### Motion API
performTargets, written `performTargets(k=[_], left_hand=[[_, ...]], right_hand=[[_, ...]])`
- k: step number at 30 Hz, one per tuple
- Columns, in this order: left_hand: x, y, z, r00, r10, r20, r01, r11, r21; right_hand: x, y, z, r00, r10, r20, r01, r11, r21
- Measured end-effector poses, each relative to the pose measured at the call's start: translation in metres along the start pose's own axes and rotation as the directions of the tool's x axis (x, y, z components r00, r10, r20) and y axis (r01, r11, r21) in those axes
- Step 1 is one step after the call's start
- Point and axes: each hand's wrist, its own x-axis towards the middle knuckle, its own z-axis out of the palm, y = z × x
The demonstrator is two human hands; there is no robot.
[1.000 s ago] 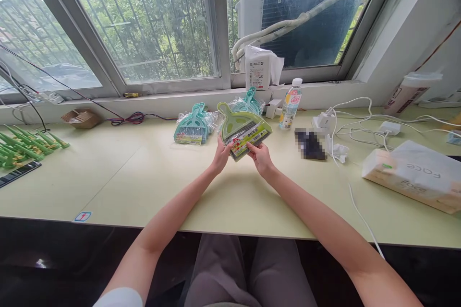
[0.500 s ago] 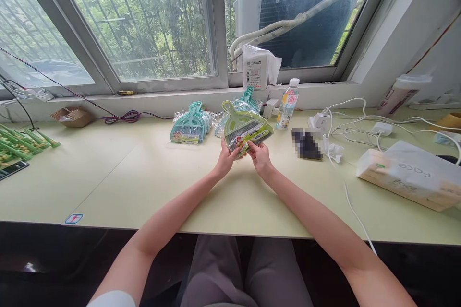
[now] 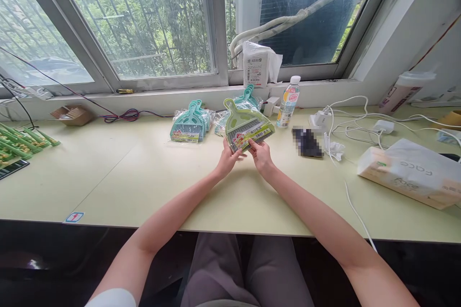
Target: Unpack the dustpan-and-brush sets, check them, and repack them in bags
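A light green mini dustpan and brush set [image 3: 240, 122] in clear wrap is held up above the table, tilted, its handle pointing up and to the left. My left hand [image 3: 227, 158] grips its lower left edge. At the lower middle, my right hand [image 3: 260, 154] pinches it, thumb over the printed label. Behind it stands a group of turquoise dustpan sets [image 3: 249, 98], partly hidden by the green one. To the left, another stack of wrapped turquoise dustpan sets [image 3: 190, 124] leans together on the table.
Right of the hands are a drink bottle [image 3: 288, 101], a blurred dark object [image 3: 308, 142], white cables and a tissue pack [image 3: 410, 172]. A small cardboard box [image 3: 74, 115] and green packaged items [image 3: 21, 146] lie at the left. The table's front edge [image 3: 230, 233] crosses before my legs.
The green dustpan set has turned and shifted very slightly, its label now facing me a little more. Both hands keep hold of it. The view has moved a touch.
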Motion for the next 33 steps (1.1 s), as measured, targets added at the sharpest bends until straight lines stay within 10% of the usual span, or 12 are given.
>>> performTargets(k=[3, 11, 18, 26, 33], left_hand=[[0.0, 0.0, 0.001, 0.99, -0.052, 0.134, 0.06, 0.997, -0.056], [0.016, 0.003, -0.018, 0.997, 0.047, 0.055, -0.032, 0.969, -0.243], [0.009, -0.004, -0.013, 0.966, -0.136, 0.219, 0.183, 0.96, -0.212], [0.018, -0.006, -0.019, 0.996, -0.09, 0.01, 0.09, 0.98, -0.178], [0.011, -0.001, -0.022, 0.984, -0.098, 0.15, 0.117, 0.986, -0.121]], right_hand=[[0.003, -0.007, -0.003, 1.0, -0.018, -0.017, 0.018, 0.999, 0.043], [0.0, -0.007, 0.002, 0.998, 0.001, 0.07, -0.001, 1.0, 0.002], [0.003, -0.003, -0.004, 0.999, 0.029, 0.022, -0.029, 0.999, -0.015], [0.013, 0.001, -0.008, 0.994, 0.089, 0.067, -0.084, 0.994, -0.069], [0.019, -0.001, -0.02, 0.986, 0.152, 0.066, -0.144, 0.983, -0.116]])
